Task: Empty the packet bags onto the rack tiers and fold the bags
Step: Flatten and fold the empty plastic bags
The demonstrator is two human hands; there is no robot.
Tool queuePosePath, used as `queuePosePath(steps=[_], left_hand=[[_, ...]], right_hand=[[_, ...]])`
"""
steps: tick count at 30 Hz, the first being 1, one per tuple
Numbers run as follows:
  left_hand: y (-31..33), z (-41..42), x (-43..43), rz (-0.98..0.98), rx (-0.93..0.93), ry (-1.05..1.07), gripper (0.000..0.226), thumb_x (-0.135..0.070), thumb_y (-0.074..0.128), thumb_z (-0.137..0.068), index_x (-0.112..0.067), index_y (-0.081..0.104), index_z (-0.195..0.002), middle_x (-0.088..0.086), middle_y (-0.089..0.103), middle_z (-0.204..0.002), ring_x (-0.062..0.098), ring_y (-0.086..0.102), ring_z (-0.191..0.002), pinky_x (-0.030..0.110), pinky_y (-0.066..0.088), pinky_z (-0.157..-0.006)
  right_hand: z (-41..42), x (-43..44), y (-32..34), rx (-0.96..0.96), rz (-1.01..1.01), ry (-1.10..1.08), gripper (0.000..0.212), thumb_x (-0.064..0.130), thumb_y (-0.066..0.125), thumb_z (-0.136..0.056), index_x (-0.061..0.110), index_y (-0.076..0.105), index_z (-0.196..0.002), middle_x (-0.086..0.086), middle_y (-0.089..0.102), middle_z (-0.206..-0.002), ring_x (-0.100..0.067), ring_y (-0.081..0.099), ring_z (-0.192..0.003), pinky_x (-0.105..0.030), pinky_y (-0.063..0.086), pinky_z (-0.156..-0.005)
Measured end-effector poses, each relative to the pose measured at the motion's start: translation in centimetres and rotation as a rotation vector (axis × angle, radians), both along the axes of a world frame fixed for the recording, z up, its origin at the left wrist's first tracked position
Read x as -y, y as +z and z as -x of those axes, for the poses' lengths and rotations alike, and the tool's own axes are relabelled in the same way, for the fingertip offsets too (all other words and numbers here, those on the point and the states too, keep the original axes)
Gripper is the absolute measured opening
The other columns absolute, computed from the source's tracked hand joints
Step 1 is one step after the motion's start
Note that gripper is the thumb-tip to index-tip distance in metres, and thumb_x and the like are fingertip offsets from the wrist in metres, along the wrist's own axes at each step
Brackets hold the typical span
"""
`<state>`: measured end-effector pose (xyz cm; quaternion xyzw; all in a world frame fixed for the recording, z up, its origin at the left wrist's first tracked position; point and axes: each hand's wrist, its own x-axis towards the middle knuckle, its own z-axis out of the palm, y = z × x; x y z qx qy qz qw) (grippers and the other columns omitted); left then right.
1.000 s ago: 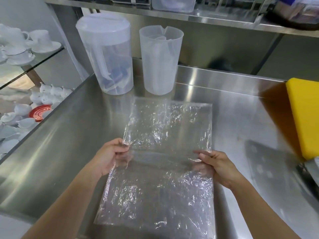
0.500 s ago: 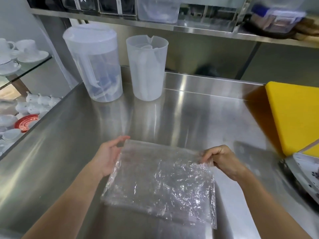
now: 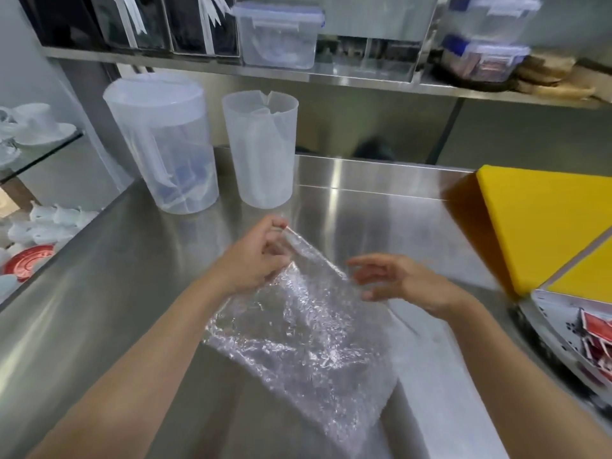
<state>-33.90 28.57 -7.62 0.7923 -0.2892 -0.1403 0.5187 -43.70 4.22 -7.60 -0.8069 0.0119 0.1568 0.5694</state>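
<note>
A clear, crinkled plastic bag [image 3: 298, 329], folded over, hangs tilted above the steel counter [image 3: 116, 293]. My left hand [image 3: 255, 260] pinches the bag's upper left corner and lifts it. My right hand [image 3: 397, 279] hovers beside the bag's upper right edge with fingers spread, holding nothing. At the right edge sits a white tray [image 3: 556, 329] with red packets [image 3: 596, 336] in it.
Two translucent plastic jugs [image 3: 165, 144] [image 3: 261, 150] stand at the back of the counter. A yellow cutting board [image 3: 546, 220] lies at the right. A steel shelf [image 3: 331, 77] above carries lidded plastic boxes [image 3: 278, 34]. White cups [image 3: 36, 127] sit on glass shelves at the left.
The flat bag was folded in half toward me. My right hand has since let go and opened, while my left hand lifts the bag's corner off the counter.
</note>
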Motion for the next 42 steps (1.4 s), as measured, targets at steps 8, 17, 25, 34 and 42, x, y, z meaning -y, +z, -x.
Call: queuePosePath(steps=[8, 17, 25, 34, 42], left_hand=[[3.7, -2.9, -0.6, 0.54, -0.237, 0.071, 0.029, -0.028, 0.068, -0.078, -0.018, 0.057, -0.102, 0.003, 0.07, -0.091, 0.014, 0.066, -0.077, 0.024, 0.054, -0.071], [-4.4, 1.2, 1.5, 0.69, -1.011, 0.068, 0.068, -0.063, 0.03, -0.089, -0.012, 0.075, -0.089, 0.013, 0.074, -0.087, 0.028, 0.071, -0.075, 0.038, 0.058, -0.06], [-3.2, 2.2, 2.4, 0.286, -0.799, 0.123, 0.091, -0.05, 0.08, -0.059, -0.002, 0.045, -0.128, 0.011, 0.058, -0.117, 0.03, 0.056, -0.113, 0.036, 0.044, -0.101], [-3.2, 3.3, 3.8, 0.276, -0.624, 0.268, 0.014, 0.001, 0.066, -0.078, -0.011, 0.061, -0.082, 0.008, 0.066, -0.089, 0.024, 0.06, -0.086, 0.049, 0.045, -0.098], [-3.9, 3.8, 3.8, 0.337, -0.565, 0.271, 0.014, 0.006, 0.059, -0.082, -0.008, 0.061, -0.08, 0.001, 0.064, -0.063, 0.011, 0.058, -0.054, 0.022, 0.049, -0.049]], right_hand=[[-0.3, -0.2, -0.2, 0.163, -0.155, -0.238, 0.022, -0.011, 0.068, -0.071, 0.01, 0.065, -0.071, 0.001, 0.066, -0.056, -0.012, 0.062, -0.054, -0.022, 0.052, -0.058], [-0.2, 0.1, -1.6, 0.109, -0.493, -0.402, 0.018, 0.003, 0.076, -0.06, 0.005, 0.06, -0.069, -0.003, 0.062, -0.056, -0.013, 0.058, -0.054, -0.021, 0.051, -0.055], [0.7, 0.7, -3.6, 0.082, -0.452, -0.624, 0.016, -0.009, 0.062, -0.078, 0.007, 0.061, -0.074, -0.002, 0.066, -0.062, -0.014, 0.064, -0.057, -0.024, 0.052, -0.055], [2.6, 1.9, -3.5, -0.015, -0.438, -0.528, 0.008, 0.001, 0.065, -0.079, 0.007, 0.062, -0.084, -0.001, 0.068, -0.069, -0.011, 0.063, -0.063, -0.021, 0.049, -0.058], [4.2, 3.3, -4.2, 0.034, -0.282, -0.513, 0.01, -0.003, 0.068, -0.075, 0.005, 0.07, -0.081, 0.001, 0.056, -0.052, -0.009, 0.05, -0.046, -0.022, 0.049, -0.048]])
